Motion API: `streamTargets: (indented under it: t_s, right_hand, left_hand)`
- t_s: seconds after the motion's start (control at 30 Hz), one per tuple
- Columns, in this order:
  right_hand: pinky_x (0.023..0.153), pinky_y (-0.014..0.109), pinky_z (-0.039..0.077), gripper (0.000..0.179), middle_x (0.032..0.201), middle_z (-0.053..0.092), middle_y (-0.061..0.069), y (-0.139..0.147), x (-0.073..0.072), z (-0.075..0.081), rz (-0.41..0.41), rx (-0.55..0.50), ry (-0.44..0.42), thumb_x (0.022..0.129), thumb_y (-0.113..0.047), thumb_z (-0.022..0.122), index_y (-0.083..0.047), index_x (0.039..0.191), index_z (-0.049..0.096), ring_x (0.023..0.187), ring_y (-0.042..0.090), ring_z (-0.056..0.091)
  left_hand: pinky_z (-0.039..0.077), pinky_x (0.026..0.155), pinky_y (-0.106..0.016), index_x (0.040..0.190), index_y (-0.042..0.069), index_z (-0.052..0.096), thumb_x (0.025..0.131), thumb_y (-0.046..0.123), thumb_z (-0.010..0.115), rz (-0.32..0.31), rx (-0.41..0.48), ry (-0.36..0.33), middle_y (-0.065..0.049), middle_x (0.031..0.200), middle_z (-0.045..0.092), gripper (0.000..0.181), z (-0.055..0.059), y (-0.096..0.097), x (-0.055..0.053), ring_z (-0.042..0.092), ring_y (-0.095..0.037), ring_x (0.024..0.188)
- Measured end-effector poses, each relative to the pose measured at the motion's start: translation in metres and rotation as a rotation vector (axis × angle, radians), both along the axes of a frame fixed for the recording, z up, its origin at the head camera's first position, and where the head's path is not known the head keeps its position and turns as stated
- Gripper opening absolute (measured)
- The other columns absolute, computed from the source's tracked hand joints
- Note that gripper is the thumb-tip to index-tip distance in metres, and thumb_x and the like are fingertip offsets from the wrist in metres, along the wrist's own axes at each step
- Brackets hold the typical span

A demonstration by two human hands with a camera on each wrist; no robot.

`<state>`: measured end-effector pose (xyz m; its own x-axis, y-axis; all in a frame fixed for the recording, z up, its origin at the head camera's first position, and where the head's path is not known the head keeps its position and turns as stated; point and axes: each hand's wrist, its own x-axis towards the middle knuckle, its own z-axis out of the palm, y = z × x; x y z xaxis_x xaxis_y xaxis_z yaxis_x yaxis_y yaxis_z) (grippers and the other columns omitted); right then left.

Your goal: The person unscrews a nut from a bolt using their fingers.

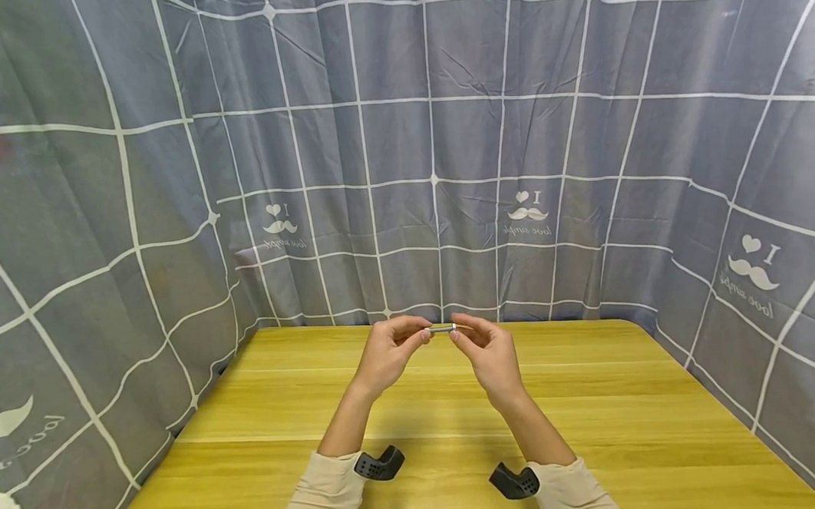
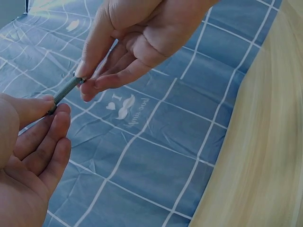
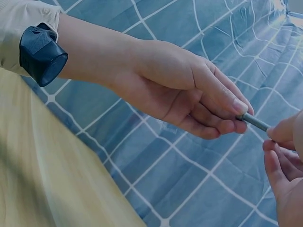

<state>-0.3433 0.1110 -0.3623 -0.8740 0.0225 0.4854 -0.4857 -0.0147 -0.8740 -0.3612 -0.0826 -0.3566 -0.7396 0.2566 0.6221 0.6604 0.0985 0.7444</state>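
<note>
A thin grey metal bolt [image 1: 442, 329] with a threaded shaft [image 2: 66, 90] is held between both hands, above the far part of the table and roughly level in the head view. My left hand [image 1: 387, 357] pinches one end between thumb and fingertips. The other end is pinched by my right hand [image 1: 493, 357] in the same way. Only the middle of the shaft [image 3: 256, 122] shows in the right wrist view, since fingertips cover both ends. In the left wrist view, the lower fingers of the right hand [image 2: 142, 42] are loosely bent.
Below the hands lies a yellow wood-grain table [image 1: 595, 398]. Grey curtains [image 1: 402, 147] with white grid lines enclose its back and sides. Black wrist cameras [image 1: 380, 465] sit on both cream sleeves [image 1: 326, 493].
</note>
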Motion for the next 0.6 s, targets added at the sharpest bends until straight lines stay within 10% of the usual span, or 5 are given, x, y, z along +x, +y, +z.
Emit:
streamTargets:
  t_s: [0.43,0.6]
  right_hand:
    - [0.086,0.027,0.054,0.020,0.107,0.071,0.016,0.001,-0.001,-0.001,0.028,0.033,0.003,0.097,0.002,0.071,0.005,0.117,0.072,0.095,0.022,0.066]
    - [0.091,0.029,0.053,0.016,0.109,0.070,0.017,0.002,-0.001,-0.002,0.032,0.011,0.009,0.098,-0.003,0.071,0.005,0.113,0.072,0.099,0.023,0.066]
  left_hand:
    - [0.058,0.084,-0.033,0.108,-0.015,0.070,0.098,-0.008,0.064,0.003,-0.013,0.004,-0.026,0.099,0.073,0.014,0.025,-0.001,0.025,0.071,-0.039,0.092]
    - [0.058,0.084,-0.034,0.110,-0.013,0.072,0.099,-0.004,0.066,-0.001,-0.021,0.010,-0.024,0.102,0.074,0.016,0.014,-0.002,0.015,0.071,-0.042,0.095]
